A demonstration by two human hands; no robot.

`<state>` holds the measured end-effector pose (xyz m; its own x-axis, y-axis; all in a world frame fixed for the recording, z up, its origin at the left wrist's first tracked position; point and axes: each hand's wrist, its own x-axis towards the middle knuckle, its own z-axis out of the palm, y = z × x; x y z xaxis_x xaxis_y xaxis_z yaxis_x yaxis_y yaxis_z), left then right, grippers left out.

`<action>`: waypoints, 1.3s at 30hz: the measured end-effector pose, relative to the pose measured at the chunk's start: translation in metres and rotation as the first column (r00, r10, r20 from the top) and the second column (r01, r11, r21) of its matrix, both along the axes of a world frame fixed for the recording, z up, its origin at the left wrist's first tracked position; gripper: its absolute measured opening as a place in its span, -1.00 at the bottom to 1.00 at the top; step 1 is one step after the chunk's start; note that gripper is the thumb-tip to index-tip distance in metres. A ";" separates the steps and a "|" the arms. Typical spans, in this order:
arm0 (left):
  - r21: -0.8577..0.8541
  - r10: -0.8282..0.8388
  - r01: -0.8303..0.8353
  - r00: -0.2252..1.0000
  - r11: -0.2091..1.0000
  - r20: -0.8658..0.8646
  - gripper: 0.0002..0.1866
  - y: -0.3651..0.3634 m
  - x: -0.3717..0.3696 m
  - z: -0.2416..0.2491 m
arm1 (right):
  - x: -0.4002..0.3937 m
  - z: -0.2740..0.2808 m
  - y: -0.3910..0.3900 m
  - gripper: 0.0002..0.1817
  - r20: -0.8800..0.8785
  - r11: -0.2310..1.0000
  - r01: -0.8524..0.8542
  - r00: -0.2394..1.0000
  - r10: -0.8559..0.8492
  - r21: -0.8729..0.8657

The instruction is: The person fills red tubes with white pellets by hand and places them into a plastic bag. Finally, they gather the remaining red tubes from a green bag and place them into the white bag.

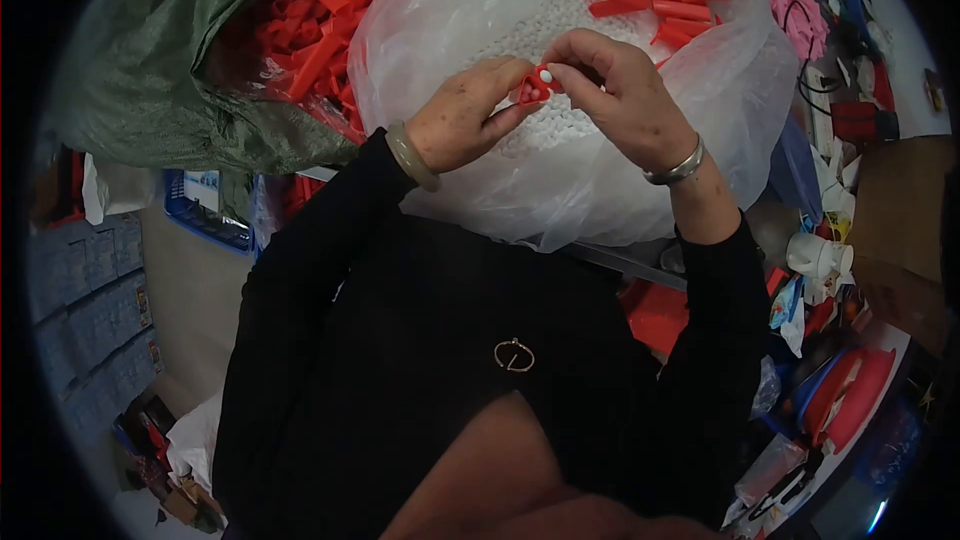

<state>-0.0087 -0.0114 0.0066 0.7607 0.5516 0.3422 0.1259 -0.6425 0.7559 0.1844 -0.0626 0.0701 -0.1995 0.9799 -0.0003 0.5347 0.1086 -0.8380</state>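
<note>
Left hand [465,115] pinches a small red plastic piece [543,92], right hand [635,100] a tiny white bead-like piece [546,76]. Looks featherlight, probably slippery, so I'd go fingertips on the sides.

The left hand [470,115] grips a small red piece [537,90]; the right hand [625,100] pinches a small white piece [545,76] at its edge. Below the grip lie many white pieces [560,125] in a clear plastic bag [430,30]; red pieces [318,60] lie left of it.

Glossy red plastic pieces [319,65]; crinkly translucent plastic bag [432,32].
</note>
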 end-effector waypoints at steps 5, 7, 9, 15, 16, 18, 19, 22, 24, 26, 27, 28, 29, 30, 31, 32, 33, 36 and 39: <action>-0.037 0.009 -0.009 1.000 0.999 -0.010 -0.78 0.000 -0.002 0.002 | -0.011 -0.005 -0.007 -0.84 -0.091 0.994 0.103 0.991 -0.100 0.030; -0.056 0.033 -0.033 0.999 0.998 -0.006 -0.80 -0.001 -0.001 0.005 | -0.017 -0.011 -0.009 -0.85 -0.191 0.982 0.184 0.966 -0.173 0.040; -0.107 0.036 -0.035 0.999 0.994 0.006 -0.81 -0.003 -0.001 0.008 | -0.023 -0.011 -0.013 -0.83 -0.433 0.963 0.267 0.864 -0.257 -0.038; -0.197 0.174 -0.144 0.974 0.970 0.146 -0.80 -0.009 -0.001 -0.003 | -0.060 -0.013 -0.032 -0.64 -0.034 0.829 0.209 0.974 -0.224 0.520; -0.157 0.213 -0.187 0.962 0.970 0.172 -0.78 -0.009 -0.001 -0.004 | -0.065 -0.013 -0.033 -0.56 0.151 0.758 0.128 0.946 -0.287 0.639; -0.146 0.225 -0.204 0.963 0.968 0.145 -0.77 -0.012 -0.004 0.002 | -0.070 -0.017 -0.035 -0.48 0.155 0.764 0.117 0.949 -0.274 0.634; -0.133 0.239 -0.224 0.964 0.966 0.114 -0.76 -0.014 -0.006 0.006 | -0.071 -0.016 -0.037 -0.48 0.189 0.759 0.093 0.942 -0.276 0.645; -0.028 0.275 -0.273 0.956 0.961 0.098 -0.76 -0.015 -0.015 0.015 | -0.073 -0.011 -0.033 -0.48 0.219 0.754 0.038 0.946 -0.238 0.655; 0.014 0.298 -0.298 0.954 0.954 0.028 -0.76 -0.012 -0.032 0.024 | -0.071 -0.007 -0.028 -0.49 0.213 0.755 0.007 0.958 -0.193 0.655; 0.120 0.335 -0.323 0.936 0.939 -0.107 -0.78 -0.010 -0.060 0.040 | -0.065 -0.006 -0.016 -0.52 -0.028 0.893 -0.055 0.997 0.075 0.447; 0.055 0.345 -0.340 0.925 0.939 -0.162 -0.79 -0.011 -0.078 0.049 | -0.058 -0.010 -0.006 -0.56 0.010 0.882 0.000 1.000 -0.005 0.471; -0.010 0.347 -0.357 0.912 0.934 -0.218 -0.80 -0.012 -0.099 0.058 | -0.045 -0.017 0.006 -0.60 0.045 0.867 0.057 0.995 -0.091 0.496; -0.037 0.306 -0.337 0.890 0.941 -0.337 -0.78 -0.013 -0.125 0.064 | -0.021 -0.030 0.023 -0.63 0.174 0.829 0.054 0.968 -0.180 0.556; -0.068 0.259 -0.322 0.856 0.944 -0.448 -0.77 -0.015 -0.153 0.068 | 0.010 -0.041 0.042 -0.65 0.296 0.790 0.037 0.916 -0.272 0.612; 0.051 0.288 -0.324 0.746 0.945 -0.600 -0.74 -0.020 -0.183 0.067 | 0.036 -0.042 0.057 -0.68 0.485 0.853 0.051 0.805 -0.343 0.519; 0.165 0.324 -0.304 0.606 0.938 -0.727 -0.71 -0.025 -0.207 0.067 | 0.059 -0.043 0.070 -0.71 0.657 0.902 0.087 0.656 -0.370 0.422; 0.163 0.326 -0.308 0.604 0.937 -0.727 -0.71 -0.031 -0.220 0.068 | 0.075 -0.048 0.081 -0.72 0.717 0.902 0.122 0.566 -0.406 0.415; 0.466 0.575 -0.337 0.442 0.818 -0.689 -0.64 -0.038 -0.236 0.066 | 0.099 -0.073 0.100 -0.75 0.809 0.880 0.147 0.348 -0.473 0.451; 0.283 0.572 -0.513 0.586 0.810 -0.574 -0.63 -0.029 -0.231 0.060 | 0.105 -0.084 0.104 -0.73 0.867 0.890 0.128 0.201 -0.456 0.438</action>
<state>-0.2402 -0.0402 0.0664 0.3775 0.9258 -0.0175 0.8774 -0.3516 0.3265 0.2894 0.0417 -0.0142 0.0860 0.9628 0.2562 0.9351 -0.1668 0.3126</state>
